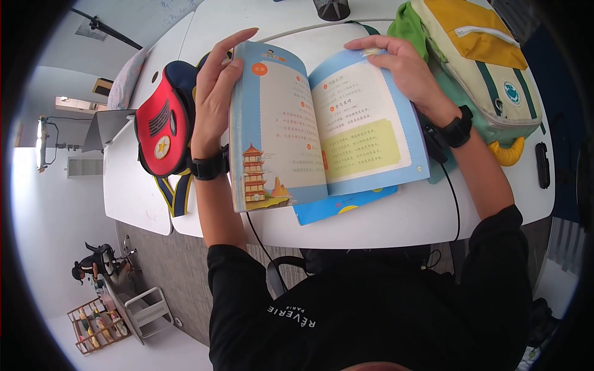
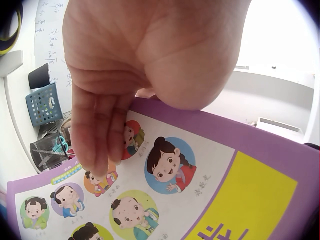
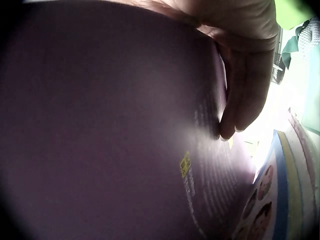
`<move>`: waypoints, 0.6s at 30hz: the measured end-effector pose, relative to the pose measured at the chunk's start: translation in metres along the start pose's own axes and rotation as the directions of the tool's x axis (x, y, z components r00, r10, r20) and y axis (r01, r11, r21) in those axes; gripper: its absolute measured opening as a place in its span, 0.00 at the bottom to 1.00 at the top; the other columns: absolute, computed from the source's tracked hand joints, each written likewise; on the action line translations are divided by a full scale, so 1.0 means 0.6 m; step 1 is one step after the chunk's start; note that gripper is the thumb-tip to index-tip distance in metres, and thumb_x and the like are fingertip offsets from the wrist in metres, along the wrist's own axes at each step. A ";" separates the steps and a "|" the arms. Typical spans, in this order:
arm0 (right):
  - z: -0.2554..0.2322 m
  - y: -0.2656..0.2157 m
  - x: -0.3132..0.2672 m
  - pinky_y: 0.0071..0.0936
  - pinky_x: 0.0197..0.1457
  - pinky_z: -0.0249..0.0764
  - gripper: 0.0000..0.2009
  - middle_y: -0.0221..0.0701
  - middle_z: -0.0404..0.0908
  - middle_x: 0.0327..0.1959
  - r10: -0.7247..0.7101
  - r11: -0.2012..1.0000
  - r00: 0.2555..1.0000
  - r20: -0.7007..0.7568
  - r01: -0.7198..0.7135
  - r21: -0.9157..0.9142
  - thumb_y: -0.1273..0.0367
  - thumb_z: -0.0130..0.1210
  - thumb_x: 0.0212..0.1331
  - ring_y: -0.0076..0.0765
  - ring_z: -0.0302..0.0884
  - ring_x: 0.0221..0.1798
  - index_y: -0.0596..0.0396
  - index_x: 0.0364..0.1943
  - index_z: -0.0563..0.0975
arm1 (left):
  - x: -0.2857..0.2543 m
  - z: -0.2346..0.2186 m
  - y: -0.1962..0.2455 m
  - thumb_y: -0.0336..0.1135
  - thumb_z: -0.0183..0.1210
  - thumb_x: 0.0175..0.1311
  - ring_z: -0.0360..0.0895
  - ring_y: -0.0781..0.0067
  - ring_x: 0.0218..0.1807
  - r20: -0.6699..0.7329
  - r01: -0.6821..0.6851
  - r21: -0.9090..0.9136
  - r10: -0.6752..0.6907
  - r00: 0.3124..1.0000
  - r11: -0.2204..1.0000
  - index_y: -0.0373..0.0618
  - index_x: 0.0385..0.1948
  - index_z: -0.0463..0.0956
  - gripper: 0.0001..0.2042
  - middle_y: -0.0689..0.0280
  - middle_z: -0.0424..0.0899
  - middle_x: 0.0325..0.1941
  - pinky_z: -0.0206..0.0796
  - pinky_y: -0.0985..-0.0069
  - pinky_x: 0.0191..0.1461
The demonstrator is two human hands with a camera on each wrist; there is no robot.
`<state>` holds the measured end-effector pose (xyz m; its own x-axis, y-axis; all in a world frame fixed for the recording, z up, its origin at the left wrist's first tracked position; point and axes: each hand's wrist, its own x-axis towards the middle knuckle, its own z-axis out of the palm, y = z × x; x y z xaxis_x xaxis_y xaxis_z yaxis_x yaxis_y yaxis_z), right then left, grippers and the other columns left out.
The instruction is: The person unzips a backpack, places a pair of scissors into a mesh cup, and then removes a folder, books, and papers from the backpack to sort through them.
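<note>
An open picture book [image 1: 278, 93], with blue-bordered pages and a pagoda drawing at lower left, is held up above the white table. My left hand [image 1: 213, 93] grips its left edge, thumb at the front and fingers behind. In the left wrist view those fingers lie against the purple-edged cover [image 2: 210, 137] with cartoon children. My right hand [image 1: 405, 71] pinches the upper right corner, its thumb on the page. Dim purple back cover [image 3: 100, 125] fills much of the right wrist view, fingers bent over its edge. A blue booklet [image 1: 346, 204] lies underneath, partly hidden by the open book.
A red and navy bag [image 1: 162, 127] with a star sits left of the book. On the right lies a cream, green and yellow backpack [image 1: 489, 74]. A black mesh pen holder [image 1: 331, 8] stands at the back; a dark object [image 1: 542, 165] lies near the right edge.
</note>
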<state>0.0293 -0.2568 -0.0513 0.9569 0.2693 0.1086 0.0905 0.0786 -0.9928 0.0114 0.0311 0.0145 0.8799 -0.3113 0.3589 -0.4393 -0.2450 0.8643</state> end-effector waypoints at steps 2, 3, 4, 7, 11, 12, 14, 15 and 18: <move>-0.001 0.003 0.001 0.19 0.42 0.78 0.17 0.36 0.85 0.40 -0.001 1.000 1.000 0.000 0.001 0.006 0.75 0.47 0.60 0.23 0.83 0.37 0.60 0.52 0.81 | 0.000 0.000 0.000 0.32 0.43 0.72 0.81 0.80 0.37 0.001 -0.001 0.002 0.001 1.000 1.000 0.40 0.65 0.68 0.21 0.59 0.84 0.37 0.71 0.83 0.43; -0.001 0.003 0.002 0.19 0.42 0.78 0.18 0.37 0.85 0.40 -0.001 1.000 1.000 -0.001 0.001 0.011 0.75 0.47 0.60 0.23 0.83 0.37 0.60 0.52 0.80 | 0.001 0.000 0.000 0.32 0.43 0.72 0.81 0.80 0.37 0.002 -0.002 0.003 0.002 1.000 1.000 0.40 0.65 0.68 0.21 0.59 0.84 0.37 0.71 0.83 0.43; -0.001 0.002 0.001 0.19 0.42 0.78 0.18 0.37 0.85 0.40 -0.002 1.000 1.000 0.000 0.002 0.011 0.75 0.47 0.60 0.23 0.83 0.37 0.60 0.52 0.80 | 0.000 0.000 0.000 0.32 0.43 0.72 0.81 0.80 0.37 0.001 -0.002 0.004 0.002 1.000 1.000 0.40 0.65 0.68 0.21 0.59 0.84 0.37 0.71 0.83 0.43; -0.003 0.001 0.001 0.19 0.42 0.77 0.18 0.36 0.85 0.40 -0.002 1.000 1.000 -0.016 0.002 0.016 0.75 0.48 0.60 0.23 0.82 0.37 0.61 0.52 0.80 | 0.000 0.001 0.002 0.33 0.43 0.72 0.81 0.80 0.37 -0.007 0.002 0.014 -0.002 1.000 1.000 0.40 0.65 0.68 0.21 0.59 0.84 0.37 0.71 0.83 0.43; -0.015 0.005 0.007 0.18 0.48 0.78 0.19 0.36 0.82 0.50 0.026 0.998 0.997 0.073 -0.021 -0.058 0.71 0.47 0.64 0.22 0.83 0.43 0.59 0.58 0.77 | -0.001 0.002 0.002 0.33 0.43 0.72 0.81 0.80 0.37 -0.012 -0.002 0.017 0.002 1.000 1.000 0.40 0.65 0.68 0.21 0.59 0.84 0.37 0.71 0.83 0.43; -0.016 0.006 0.007 0.17 0.47 0.78 0.19 0.36 0.83 0.50 0.021 0.998 0.997 0.077 -0.017 -0.057 0.71 0.47 0.64 0.22 0.82 0.43 0.59 0.58 0.77 | 0.000 0.002 0.002 0.34 0.43 0.72 0.81 0.79 0.38 -0.013 -0.008 0.024 0.008 1.000 1.000 0.40 0.65 0.68 0.21 0.59 0.84 0.37 0.71 0.82 0.43; -0.015 0.006 0.007 0.18 0.47 0.78 0.19 0.36 0.83 0.49 0.012 0.998 0.997 0.078 -0.008 -0.056 0.70 0.47 0.64 0.22 0.82 0.43 0.59 0.58 0.77 | 0.000 0.002 0.002 0.34 0.43 0.72 0.81 0.79 0.38 -0.011 -0.006 0.018 0.006 1.000 1.000 0.40 0.65 0.68 0.21 0.59 0.84 0.38 0.71 0.82 0.44; -0.015 0.005 0.007 0.18 0.47 0.78 0.19 0.36 0.83 0.49 0.004 0.999 0.997 0.080 0.001 -0.054 0.70 0.48 0.65 0.22 0.82 0.43 0.59 0.58 0.77 | 0.000 0.002 0.002 0.34 0.43 0.72 0.81 0.79 0.38 -0.011 -0.005 0.012 0.005 1.000 1.000 0.40 0.65 0.68 0.21 0.59 0.84 0.38 0.71 0.82 0.44; -0.015 0.008 0.009 0.18 0.48 0.78 0.19 0.36 0.83 0.49 -0.008 0.998 0.997 0.079 0.012 -0.054 0.70 0.48 0.65 0.23 0.82 0.44 0.59 0.58 0.77 | -0.001 0.001 0.003 0.34 0.43 0.72 0.81 0.79 0.39 -0.007 -0.012 0.011 0.012 1.000 1.000 0.39 0.64 0.68 0.21 0.59 0.84 0.38 0.72 0.82 0.44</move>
<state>0.0372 -0.2637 -0.0562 0.9315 0.3435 0.1198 0.1167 0.0298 -0.9927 0.0103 0.0301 0.0154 0.8760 -0.3073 0.3716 -0.4514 -0.2517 0.8561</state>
